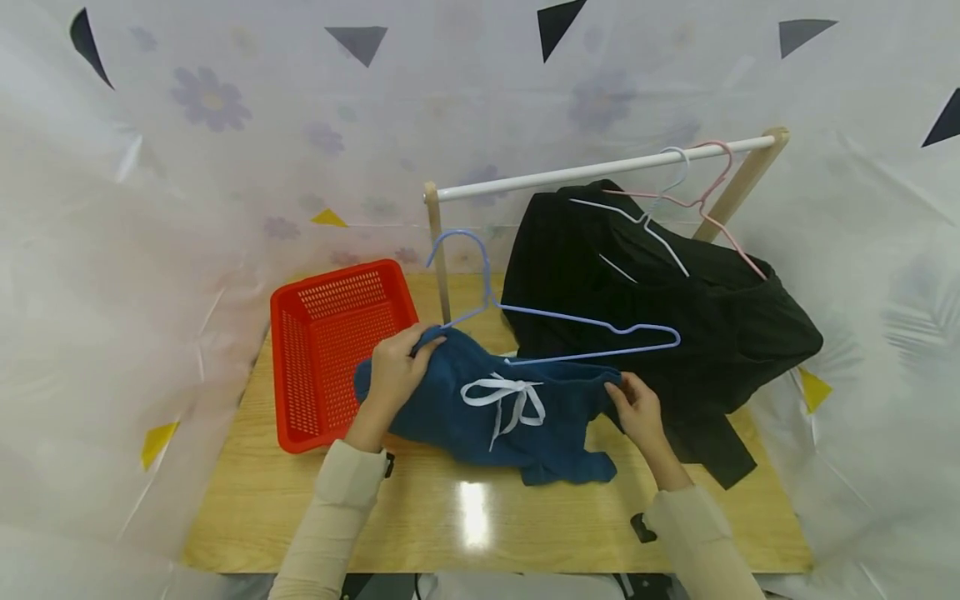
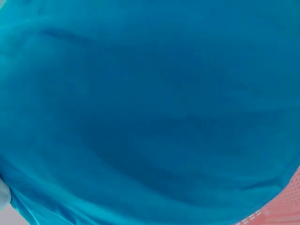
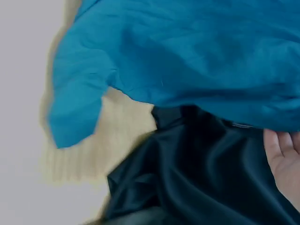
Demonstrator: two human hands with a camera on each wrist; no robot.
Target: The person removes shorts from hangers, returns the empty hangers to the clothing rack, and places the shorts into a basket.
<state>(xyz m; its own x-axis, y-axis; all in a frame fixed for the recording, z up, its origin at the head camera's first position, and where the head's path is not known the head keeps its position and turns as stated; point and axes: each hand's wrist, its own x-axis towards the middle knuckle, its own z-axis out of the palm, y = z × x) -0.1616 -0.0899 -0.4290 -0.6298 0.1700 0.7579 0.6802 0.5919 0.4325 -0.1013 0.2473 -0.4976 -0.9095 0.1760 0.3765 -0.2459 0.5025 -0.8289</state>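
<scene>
Blue drawstring pants [image 1: 465, 425] with a white bow [image 1: 517, 392] at the front are held up above the wooden table. My left hand [image 1: 395, 367] grips the left end of the waistband. On the other side, my right hand [image 1: 637, 408] pinches the waistband's right end; its fingers [image 3: 283, 145] show at the cloth's edge in the right wrist view. A lavender-blue hanger [image 1: 570, 317] has its left end down at the waistband by my left hand, that tip hidden. Its right end sticks out above the waistband. Blue cloth [image 2: 154, 103] fills most of the left wrist view.
A red plastic basket [image 1: 279, 367] stands at left on the table [image 1: 420, 533]. Behind, a rack with a white rail [image 1: 555, 177] carries black garments [image 1: 720, 333] on a pale hanger [image 1: 667, 246] and a pink hanger [image 1: 708, 208]. The black cloth hangs close behind my right hand.
</scene>
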